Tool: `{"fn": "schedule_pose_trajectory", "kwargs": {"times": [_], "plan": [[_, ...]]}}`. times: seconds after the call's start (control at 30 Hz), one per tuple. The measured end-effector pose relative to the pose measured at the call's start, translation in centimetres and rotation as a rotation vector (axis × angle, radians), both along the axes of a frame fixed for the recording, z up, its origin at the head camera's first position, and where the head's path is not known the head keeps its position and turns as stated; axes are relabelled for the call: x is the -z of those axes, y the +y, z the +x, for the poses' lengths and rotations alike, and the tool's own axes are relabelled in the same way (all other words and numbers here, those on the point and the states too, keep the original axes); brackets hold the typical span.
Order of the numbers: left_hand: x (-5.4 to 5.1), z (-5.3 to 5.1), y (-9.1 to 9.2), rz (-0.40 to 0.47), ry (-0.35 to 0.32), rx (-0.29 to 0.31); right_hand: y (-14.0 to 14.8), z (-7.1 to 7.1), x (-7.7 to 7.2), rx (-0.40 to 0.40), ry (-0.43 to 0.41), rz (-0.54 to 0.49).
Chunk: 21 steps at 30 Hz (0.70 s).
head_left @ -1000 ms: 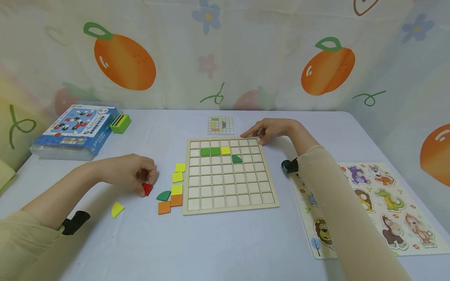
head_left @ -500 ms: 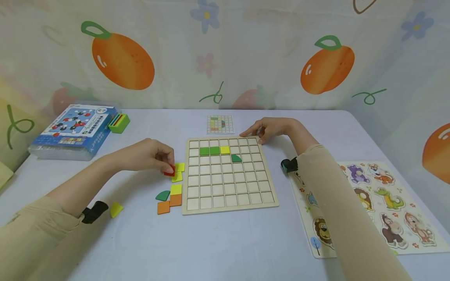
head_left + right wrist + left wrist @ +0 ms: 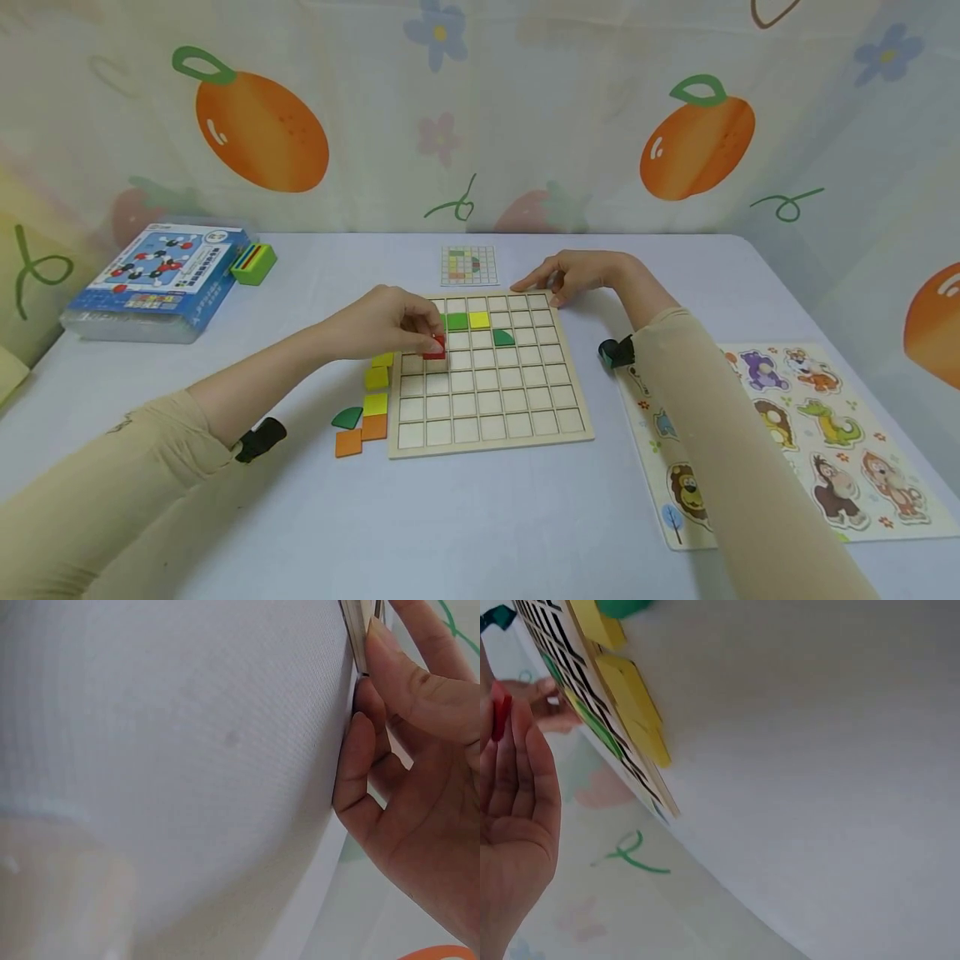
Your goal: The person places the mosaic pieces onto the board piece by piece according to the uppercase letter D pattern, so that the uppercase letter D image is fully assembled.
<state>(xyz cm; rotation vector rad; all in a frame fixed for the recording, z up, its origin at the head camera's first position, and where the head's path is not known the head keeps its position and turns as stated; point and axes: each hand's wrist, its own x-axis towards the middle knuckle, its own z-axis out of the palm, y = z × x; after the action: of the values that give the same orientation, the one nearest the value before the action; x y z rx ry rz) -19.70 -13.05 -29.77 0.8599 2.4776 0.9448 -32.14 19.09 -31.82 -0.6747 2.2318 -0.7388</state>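
Between thumb and fingers my left hand (image 3: 384, 323) pinches a red piece (image 3: 434, 348), held over the left part of the wooden grid board (image 3: 491, 450). The left wrist view shows the same red piece (image 3: 501, 712) at the fingertips of the left hand (image 3: 517, 802). In the board's upper rows lie green squares (image 3: 457, 321), a yellow square (image 3: 478, 319) and a green quarter-round piece (image 3: 503, 337). My right hand (image 3: 581, 273) touches the board's far right corner; the right wrist view has the thumb of that hand (image 3: 420, 765) against the board's edge (image 3: 357, 637).
Left of the board lie yellow squares (image 3: 377, 378), orange squares (image 3: 348, 443) and a green curved piece (image 3: 347, 418). A small pattern card (image 3: 468, 266) lies behind it. A blue box (image 3: 157, 279) and a green block (image 3: 255, 263) stand back left; an animal board (image 3: 795, 433) lies right.
My left hand has carried the red piece rightward and away from me, from the table past the yellow squares to above the board. The right hand stays at the board's corner.
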Motion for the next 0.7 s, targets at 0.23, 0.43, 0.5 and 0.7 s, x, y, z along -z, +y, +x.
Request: {"fn": "schedule_pose_trajectory", "kwargs": {"times": [0.23,0.43,0.5,0.7], "plan": [[0.3,0.0,2.9,0.054,-0.026,0.015,-0.1,0.0,0.0,0.000,0.001,0.009],[0.6,0.0,5.0,0.062,-0.032,-0.022,0.0,-0.2,0.2,-0.007,0.004,0.012],[0.7,-0.1,5.6,0.055,-0.019,-0.033,0.1,-0.2,0.1,-0.012,0.004,0.011],[1.1,0.0,6.9,0.014,-0.013,-0.069,0.0,0.0,-0.1,-0.029,0.018,0.014]]}}
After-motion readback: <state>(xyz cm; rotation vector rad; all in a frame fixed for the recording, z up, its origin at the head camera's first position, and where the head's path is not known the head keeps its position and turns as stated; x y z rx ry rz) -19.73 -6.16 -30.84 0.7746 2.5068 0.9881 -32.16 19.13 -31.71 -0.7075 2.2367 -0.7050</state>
